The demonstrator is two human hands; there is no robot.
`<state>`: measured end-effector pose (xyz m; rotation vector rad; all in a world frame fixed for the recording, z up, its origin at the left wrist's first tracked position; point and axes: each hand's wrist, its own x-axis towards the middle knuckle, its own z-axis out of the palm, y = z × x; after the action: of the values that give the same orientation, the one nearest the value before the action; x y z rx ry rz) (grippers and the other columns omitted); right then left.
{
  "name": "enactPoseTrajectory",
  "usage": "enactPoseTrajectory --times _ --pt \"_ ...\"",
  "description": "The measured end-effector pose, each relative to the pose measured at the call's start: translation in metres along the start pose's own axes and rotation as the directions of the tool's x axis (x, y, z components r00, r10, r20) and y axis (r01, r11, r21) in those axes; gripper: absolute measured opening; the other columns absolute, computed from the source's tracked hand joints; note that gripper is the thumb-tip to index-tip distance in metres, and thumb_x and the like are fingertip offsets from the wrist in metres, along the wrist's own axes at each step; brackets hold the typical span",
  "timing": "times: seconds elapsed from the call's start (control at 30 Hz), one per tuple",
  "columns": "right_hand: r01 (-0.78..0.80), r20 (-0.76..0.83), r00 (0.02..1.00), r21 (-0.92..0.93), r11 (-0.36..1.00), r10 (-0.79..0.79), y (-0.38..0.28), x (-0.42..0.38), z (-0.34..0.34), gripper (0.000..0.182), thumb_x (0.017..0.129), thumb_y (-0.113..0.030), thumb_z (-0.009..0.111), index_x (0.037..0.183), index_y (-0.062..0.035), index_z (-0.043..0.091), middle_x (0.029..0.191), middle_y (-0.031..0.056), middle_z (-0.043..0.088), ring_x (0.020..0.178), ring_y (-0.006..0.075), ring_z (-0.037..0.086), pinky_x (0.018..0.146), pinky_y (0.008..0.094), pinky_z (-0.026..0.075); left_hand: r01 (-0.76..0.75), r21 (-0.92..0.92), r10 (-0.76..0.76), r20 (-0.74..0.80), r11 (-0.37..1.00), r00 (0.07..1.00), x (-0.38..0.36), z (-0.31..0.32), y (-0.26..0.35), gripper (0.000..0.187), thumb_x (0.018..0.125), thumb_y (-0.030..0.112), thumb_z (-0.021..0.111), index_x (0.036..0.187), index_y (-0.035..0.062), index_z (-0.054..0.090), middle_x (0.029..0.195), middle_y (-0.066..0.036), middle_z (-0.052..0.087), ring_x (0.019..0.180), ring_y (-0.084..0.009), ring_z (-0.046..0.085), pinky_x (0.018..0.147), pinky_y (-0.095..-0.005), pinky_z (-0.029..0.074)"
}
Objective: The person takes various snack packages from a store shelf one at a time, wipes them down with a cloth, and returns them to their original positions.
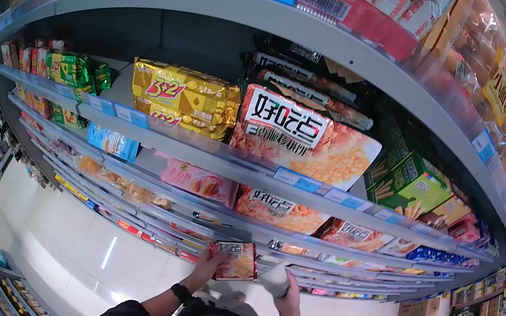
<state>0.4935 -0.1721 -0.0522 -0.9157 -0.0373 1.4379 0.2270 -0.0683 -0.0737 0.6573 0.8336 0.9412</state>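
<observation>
Low in the head view, my left hand [205, 269] is closed on the left edge of a red and cream biscuit packet [237, 263], printed with black and white characters. To its right, my right hand [290, 300] grips a crumpled whitish-grey cloth [275, 280]; its fingers are partly hidden behind it. Cloth and packet are close together. Both hands are in front of the lower shelves. A larger packet of similar design [309, 137] stands on the shelf above, with more like it behind.
Yellow biscuit packs [183, 97] and green packs [71, 70] sit left on the same shelf, green boxes [417, 184] right. The upper shelf edge [361, 59] juts out overhead. White tiled floor [86, 251] lies below, and a cardboard box [419, 310] stands at right.
</observation>
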Motion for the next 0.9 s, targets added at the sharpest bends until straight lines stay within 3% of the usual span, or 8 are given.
enactPoseTrajectory --times 0.13,0.2,0.27,0.33,0.4,0.47,0.63,0.9 --pt "0.234 -0.090 0.965 -0.122 0.965 -0.245 0.013 -0.026 0.009 0.043 0.095 -0.007 0.069 0.136 -0.0022 0.058 0.128 0.0110 0.068 0.116 0.0257 0.067 0.101 0.0393 0.054 0.106 0.054 -0.107 0.013 0.993 0.994 -0.025 0.001 0.004 0.031 0.109 0.036 0.060 0.122 0.0087 0.052 0.091 -0.003 0.064 0.073 -0.0103 0.065 0.061 -0.0280 0.058" --pt "0.529 -0.171 0.767 -0.376 0.761 -0.618 0.021 -0.029 0.024 0.041 0.092 0.001 0.068 0.133 -0.0018 0.062 0.126 0.0106 0.068 0.114 0.0237 0.068 0.100 0.0384 0.055 0.076 0.100 -0.082 0.058 0.992 0.995 -0.034 0.007 -0.003 0.031 0.109 0.036 0.060 0.122 0.0089 0.052 0.092 -0.003 0.063 0.073 -0.0102 0.065 0.061 -0.0273 0.058" --pt "0.423 -0.102 0.772 -0.654 0.627 -0.628 0.018 -0.042 0.041 0.030 0.092 0.003 0.068 0.121 0.0003 0.070 0.130 0.0117 0.070 0.123 0.0220 0.065 0.105 0.0354 0.050 -0.055 0.190 0.025 0.156 0.980 0.987 -0.044 0.016 -0.015 0.032 0.109 0.038 0.059 0.120 0.0081 0.053 0.091 -0.003 0.063 0.073 -0.0097 0.066 0.060 -0.0258 0.057" --pt "0.606 0.286 0.553 -0.783 0.142 -0.782 0.035 -0.049 0.053 0.024 0.090 0.001 0.069 0.114 0.0034 0.071 0.138 0.0173 0.068 0.135 0.0286 0.060 0.112 0.0383 0.046 0.014 0.203 -0.040 0.126 0.979 0.991 -0.070 0.047 -0.010 0.033 0.109 0.038 0.058 0.120 0.0073 0.054 0.092 -0.003 0.064 0.072 -0.0093 0.065 0.058 -0.0257 0.055" --pt "0.629 0.591 0.511 -0.752 -0.197 -0.624 0.042 -0.067 0.060 0.033 0.085 0.003 0.068 0.118 0.0029 0.069 0.142 0.0219 0.063 0.142 0.0374 0.053 0.119 0.0431 0.041 0.067 0.150 -0.084 0.113 0.986 0.990 -0.085 0.062 -0.027 0.035 0.110 0.039 0.056 0.123 0.0059 0.055 0.094 -0.003 0.065 0.070 -0.0083 0.064 0.055 -0.0258 0.052" --pt "0.654 0.650 0.492 -0.715 -0.246 -0.580 0.046 -0.103 0.072 0.042 0.079 0.004 0.065 0.120 0.0005 0.067 0.141 0.0208 0.064 0.139 0.0392 0.054 0.119 0.0465 0.040 0.137 0.247 -0.138 -0.014 0.959 0.990 -0.094 0.073 -0.032 0.040 0.112 0.043 0.051 0.127 0.0057 0.055 0.098 -0.003 0.067 0.071 -0.0080 0.063 0.053 -0.0257 0.049" --pt "0.721 0.755 0.514 -0.638 -0.271 -0.407 0.041 -0.167 0.012 0.061 0.072 0.007 0.063 0.132 -0.0044 0.062 0.139 0.0157 0.065 0.135 0.0376 0.056 0.117 0.0506 0.044 -0.100 -0.107 0.090 -0.092 0.989 0.992 -0.145 0.109 -0.062 0.053 0.112 0.046 0.047 0.139 0.0007 0.050 0.125 -0.010 0.065 0.116 -0.0188 0.065 0.099 -0.0349 0.052" --pt "0.664 0.625 0.493 -0.720 -0.202 -0.606 0.041 -0.267 -0.075 0.075 0.071 0.003 0.054 0.146 0.0003 0.056 0.156 0.0193 0.052 0.150 0.0404 0.040 0.124 0.0505 0.031 -0.189 0.191 0.172 0.102 0.963 0.980 -0.261 0.126 -0.115 0.047 0.113 0.040 0.046 0.144 0.0040 0.049 0.132 -0.007 0.063 0.119 -0.0153 0.062 0.103 -0.0332 0.049"
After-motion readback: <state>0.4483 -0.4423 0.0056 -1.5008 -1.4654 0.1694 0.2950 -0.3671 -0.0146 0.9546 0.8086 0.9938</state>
